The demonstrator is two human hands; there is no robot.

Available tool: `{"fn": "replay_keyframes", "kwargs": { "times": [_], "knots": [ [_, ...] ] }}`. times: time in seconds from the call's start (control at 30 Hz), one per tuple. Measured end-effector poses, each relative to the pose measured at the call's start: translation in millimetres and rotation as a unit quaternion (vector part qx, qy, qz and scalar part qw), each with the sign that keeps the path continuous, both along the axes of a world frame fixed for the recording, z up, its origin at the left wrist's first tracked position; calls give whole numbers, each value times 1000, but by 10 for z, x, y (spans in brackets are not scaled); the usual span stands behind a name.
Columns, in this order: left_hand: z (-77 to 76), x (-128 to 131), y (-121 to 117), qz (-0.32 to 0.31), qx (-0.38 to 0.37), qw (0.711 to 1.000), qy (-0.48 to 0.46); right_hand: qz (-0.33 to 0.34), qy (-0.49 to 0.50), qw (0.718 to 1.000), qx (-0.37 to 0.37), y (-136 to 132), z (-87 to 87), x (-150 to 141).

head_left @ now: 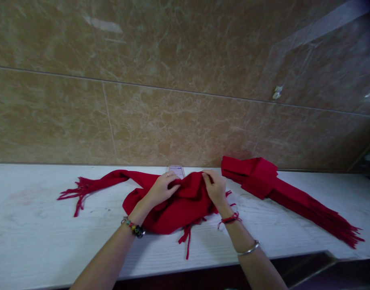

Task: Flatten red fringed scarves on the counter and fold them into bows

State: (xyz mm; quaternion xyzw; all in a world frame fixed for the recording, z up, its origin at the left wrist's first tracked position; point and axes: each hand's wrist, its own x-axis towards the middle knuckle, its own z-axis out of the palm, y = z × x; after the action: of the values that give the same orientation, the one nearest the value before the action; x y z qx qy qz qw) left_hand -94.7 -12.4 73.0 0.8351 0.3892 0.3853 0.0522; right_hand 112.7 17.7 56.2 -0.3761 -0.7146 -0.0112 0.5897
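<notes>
A red fringed scarf [173, 217] lies bunched up on the white tabletop, one narrow end trailing left to a tasselled tip. My left hand [162, 189] pinches the cloth near the top of the bunch, a ring on one finger. Opposite it, my right hand [214, 187] grips the scarf's upper right edge between thumb and fingers. Some fringe pokes out below the bunch and beside my right wrist. Part of the cloth is hidden under both hands.
To the right lies a second red scarf [260, 177], folded and knotted, its fringe pointing toward the front right. A phone [176, 171] rests against the marbled tile wall [185, 125] behind my hands. The white tabletop [30, 233] ends at a front edge near my forearms.
</notes>
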Motion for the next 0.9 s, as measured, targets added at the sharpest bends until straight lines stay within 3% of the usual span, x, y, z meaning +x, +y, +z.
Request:
{"fn": "replay_keyframes", "kwargs": {
  "times": [0.07,0.13,0.27,0.4,0.53,0.63,0.77,0.9],
  "knots": [
    [74,-54,-20,19,7,999,-48,-55,41,998,7,66,1,82],
    [115,-95,-26,26,-9,997,-72,-67,38,997,-3,121,-4,130],
    [84,-97,11,24,-52,997,-60,0,-68,998,-5,127,-19,81],
    [17,-19,28,24,-47,997,-61,81,-162,983,22,3,-20,-74],
    [12,72,-29,-7,-42,998,-48,144,-190,971,-8,-68,-50,-207],
    [32,88,-51,-5,-32,998,-48,141,-202,968,-47,-41,-80,-229],
    [81,-59,1,115,4,984,-135,81,-176,975,-109,25,-54,-123],
    [118,-317,95,242,31,932,-267,61,-129,984,-105,105,-15,14]
  ]
}}
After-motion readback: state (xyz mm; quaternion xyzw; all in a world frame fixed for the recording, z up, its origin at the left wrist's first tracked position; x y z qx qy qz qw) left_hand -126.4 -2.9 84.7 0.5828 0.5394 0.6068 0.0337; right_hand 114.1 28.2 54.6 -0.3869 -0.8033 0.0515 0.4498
